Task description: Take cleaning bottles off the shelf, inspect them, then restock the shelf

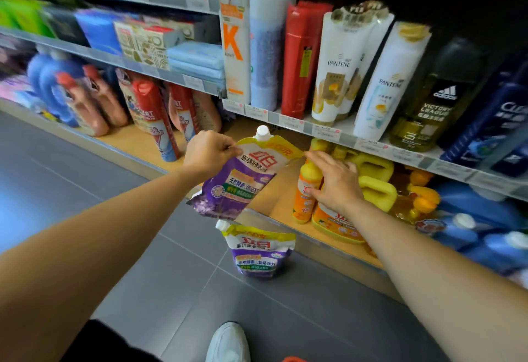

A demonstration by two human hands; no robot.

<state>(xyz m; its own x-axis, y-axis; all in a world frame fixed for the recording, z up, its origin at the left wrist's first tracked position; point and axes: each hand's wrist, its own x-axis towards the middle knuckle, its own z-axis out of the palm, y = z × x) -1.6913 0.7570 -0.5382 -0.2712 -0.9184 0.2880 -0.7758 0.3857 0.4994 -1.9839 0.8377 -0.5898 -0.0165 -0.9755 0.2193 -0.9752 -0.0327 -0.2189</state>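
At the front edge of the bottom shelf (pixel 281 201), held pouch (pixel 243 181): a purple-and-yellow refill pouch with a white screw cap is shown in the air. It is tilted, cap toward 12 o'clock and base swung toward 7 o'clock, over the shelf lip.
Left hand (pixel 210 150): placed at 10 o'clock of the held pouch. The fingers are curled, and the pouch's upper left corner is pinched between them.
Right hand (pixel 334 181): placed at 3 o'clock of the held pouch. The fingers are spread and nearly straight, and nothing is enclosed. The index tip is seen touching the pouch's upper right corner.
Floor pouch (pixel 258 250): a second pouch of the same print is stood upright on the grey floor (pixel 143 276), at 6 o'clock of the held one, just before the shelf lip.
Orange bottle (pixel 305 193): stood upright on the bottom shelf, partly covered by the right hand. The thumb is seen against its label.
Yellow jugs (pixel 374 179): grouped behind the right hand, at 3 o'clock of the frame.
Blue jugs (pixel 471 219): ranged at 4 o'clock of the frame.
Pantene bottles (pixel 340 67): stood one shelf up, at 1 o'clock.
Red spray cans (pixel 154 116): blurred, at 10 o'clock.
Shoe (pixel 228 341): seen at 6 o'clock, at the frame edge.
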